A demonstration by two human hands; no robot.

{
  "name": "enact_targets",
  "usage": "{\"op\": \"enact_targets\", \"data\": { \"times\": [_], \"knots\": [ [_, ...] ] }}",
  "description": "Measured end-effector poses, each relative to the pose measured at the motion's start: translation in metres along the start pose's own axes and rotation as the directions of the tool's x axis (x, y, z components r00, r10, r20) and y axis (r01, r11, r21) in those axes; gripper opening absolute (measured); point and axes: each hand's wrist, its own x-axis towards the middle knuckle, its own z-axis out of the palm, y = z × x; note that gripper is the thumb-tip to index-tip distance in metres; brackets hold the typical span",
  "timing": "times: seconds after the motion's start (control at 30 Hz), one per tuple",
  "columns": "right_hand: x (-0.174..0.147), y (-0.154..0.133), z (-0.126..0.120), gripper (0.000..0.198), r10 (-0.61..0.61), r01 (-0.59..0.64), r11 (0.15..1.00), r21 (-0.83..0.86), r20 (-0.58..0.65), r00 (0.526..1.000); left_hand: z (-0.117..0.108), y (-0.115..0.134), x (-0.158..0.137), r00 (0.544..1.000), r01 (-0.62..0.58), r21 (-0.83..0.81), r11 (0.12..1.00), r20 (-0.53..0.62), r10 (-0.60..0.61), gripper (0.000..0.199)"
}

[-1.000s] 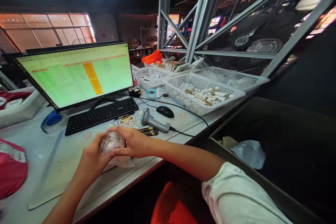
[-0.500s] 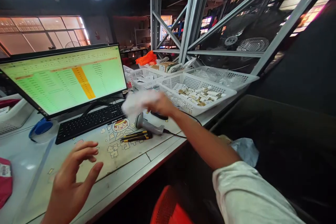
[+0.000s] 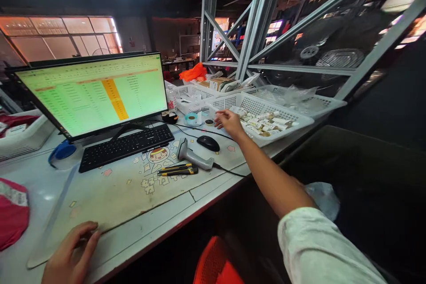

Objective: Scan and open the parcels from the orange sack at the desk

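Note:
My right hand (image 3: pixel 229 124) is stretched out over the left side of a white perforated basket (image 3: pixel 253 138) of small rolled labels or tubes (image 3: pixel 266 124). Its fingers are slightly bent and apart, and I see nothing in them. A roll of tape (image 3: pixel 192 118) and a small round dark item (image 3: pixel 209 122) lie just left of it. Down at the desk's front edge, my left hand (image 3: pixel 71 253) hangs loosely curved by the corner of the printed desk mat (image 3: pixel 109 199), thumb and forefinger apart, holding nothing visible.
On the mat are a grey barcode scanner (image 3: pixel 193 156) with its cable, a black mouse (image 3: pixel 208 143), yellow-black cutters (image 3: pixel 178 169) and a keyboard (image 3: pixel 126 146) under a monitor (image 3: pixel 100 93). Behind stands another basket (image 3: pixel 328 105) with clear plastic bags. A pink packet (image 3: pixel 13 217) lies left.
A whitish, blurred bag has left my right hand, which moved right and back toward the baskets. My left hand has dropped lower toward the desk edge. The view has shifted left.

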Motion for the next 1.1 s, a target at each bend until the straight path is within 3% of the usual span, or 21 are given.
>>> {"op": "enact_targets", "data": {
  "times": [0.13, 0.27, 0.4, 0.57, 0.73, 1.1],
  "knots": [
    [-0.027, 0.023, 0.030, 0.034, -0.140, 0.178, 0.964, -0.197, 0.196, 0.971, -0.012, -0.019, -0.015, 0.988, 0.090, 0.116, 0.989, -0.138, -0.073, 0.037],
    [-0.047, 0.053, 0.036, 0.047, -0.184, 0.298, 0.896, -0.330, 0.336, 0.924, -0.020, -0.030, -0.035, 0.956, 0.197, 0.130, 0.972, -0.245, -0.161, 0.035],
    [-0.057, 0.076, 0.040, 0.054, -0.200, 0.384, 0.829, -0.406, 0.425, 0.883, -0.013, -0.024, -0.042, 0.942, 0.182, 0.080, 0.980, -0.300, -0.151, 0.031],
    [-0.050, 0.101, 0.047, 0.060, -0.229, 0.432, 0.766, -0.476, 0.427, 0.875, 0.001, -0.003, -0.035, 0.952, 0.065, 0.048, 0.997, -0.303, -0.048, 0.028],
    [-0.038, 0.121, 0.048, 0.056, -0.295, 0.502, 0.681, -0.533, 0.428, 0.854, 0.001, 0.008, -0.035, 0.931, 0.104, 0.126, 0.986, -0.360, -0.052, 0.029],
    [-0.043, 0.111, 0.046, 0.062, -0.317, 0.500, 0.659, -0.562, 0.395, 0.862, 0.009, -0.004, -0.040, 0.914, 0.065, 0.143, 0.988, -0.405, -0.002, 0.028]
  ]
}}
